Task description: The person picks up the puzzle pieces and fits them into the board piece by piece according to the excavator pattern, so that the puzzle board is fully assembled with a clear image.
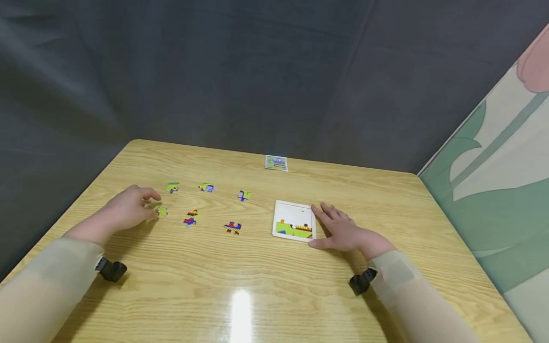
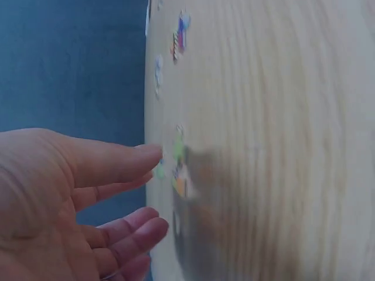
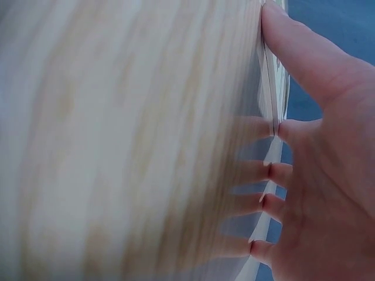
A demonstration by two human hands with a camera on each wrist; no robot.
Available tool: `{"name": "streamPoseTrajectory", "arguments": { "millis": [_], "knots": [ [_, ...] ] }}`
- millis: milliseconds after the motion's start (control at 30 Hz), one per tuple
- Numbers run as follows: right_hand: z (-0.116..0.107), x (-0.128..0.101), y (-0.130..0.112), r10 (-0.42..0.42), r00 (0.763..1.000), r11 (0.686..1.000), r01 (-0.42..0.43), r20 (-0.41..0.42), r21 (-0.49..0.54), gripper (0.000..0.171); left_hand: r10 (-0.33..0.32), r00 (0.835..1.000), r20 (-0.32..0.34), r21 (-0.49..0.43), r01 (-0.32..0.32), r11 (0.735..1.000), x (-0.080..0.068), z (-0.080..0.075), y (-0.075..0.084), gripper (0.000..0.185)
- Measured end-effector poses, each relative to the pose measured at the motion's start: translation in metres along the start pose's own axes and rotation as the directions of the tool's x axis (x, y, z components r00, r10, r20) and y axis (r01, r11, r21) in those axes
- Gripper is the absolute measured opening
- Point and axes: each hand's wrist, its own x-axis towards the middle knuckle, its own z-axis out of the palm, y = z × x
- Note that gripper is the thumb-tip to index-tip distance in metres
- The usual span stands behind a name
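Note:
My left hand (image 1: 128,207) hovers at the table's left side, its thumb and fingers apart with nothing between them. Just beyond its thumb tip lies a green jigsaw piece (image 1: 161,211); whether they touch I cannot tell. The left wrist view also shows the loosely bent hand (image 2: 76,205) beside pieces on the wood. To the right, a white-framed puzzle tray (image 1: 294,202) has joined green pieces (image 1: 293,230) along its lower part. My right hand (image 1: 343,233) rests with spread fingers against the tray's right edge; the right wrist view shows the same hand (image 3: 328,170) with its fingers on the tabletop.
Loose pieces lie between the hands: a green one (image 1: 173,187), a yellow-blue one (image 1: 207,187), a blue-green one (image 1: 244,195), a red-purple one (image 1: 190,218) and a striped one (image 1: 233,227). A small picture card (image 1: 276,163) lies near the table's (image 1: 193,286) back edge, before a dark curtain (image 1: 240,76).

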Motion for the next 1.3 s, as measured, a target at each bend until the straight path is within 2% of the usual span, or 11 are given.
{"name": "streamPoseTrajectory", "arguments": {
  "millis": [167,333,467,700,833,1067,1300],
  "knots": [
    [-0.001,0.001,-0.001,-0.010,1.000,1.000,0.010,-0.002,-0.010,0.103,-0.027,1.000,0.014,0.021,0.027,0.999,0.001,0.002,-0.011,0.040],
    [-0.002,0.000,-0.002,-0.008,1.000,1.000,0.008,-0.002,-0.008,0.103,-0.026,1.000,-0.002,0.044,0.026,0.999,0.003,0.004,-0.011,0.027],
    [-0.003,0.000,-0.002,-0.012,1.000,1.000,0.012,-0.004,-0.002,0.103,-0.015,1.000,-0.011,0.049,0.015,0.999,0.003,0.004,-0.009,0.025],
    [-0.001,0.001,0.000,-0.007,1.000,1.000,0.007,0.006,-0.001,0.104,-0.008,1.000,-0.024,-0.007,0.008,1.000,0.003,0.006,-0.013,0.028],
    [-0.001,0.002,0.000,-0.006,1.000,1.000,0.006,0.006,0.001,0.104,-0.009,0.999,-0.031,-0.057,0.007,0.998,0.003,0.007,-0.013,0.022],
    [-0.002,0.001,-0.002,0.004,1.000,1.000,-0.004,0.003,-0.002,0.104,0.042,0.999,-0.013,-0.158,-0.043,0.986,0.008,0.005,0.002,0.008],
    [-0.003,0.000,-0.004,0.000,1.000,1.000,0.000,-0.002,0.004,0.103,0.106,0.994,-0.006,-0.236,-0.104,0.966,0.021,0.005,0.034,0.006]
  ]
}}
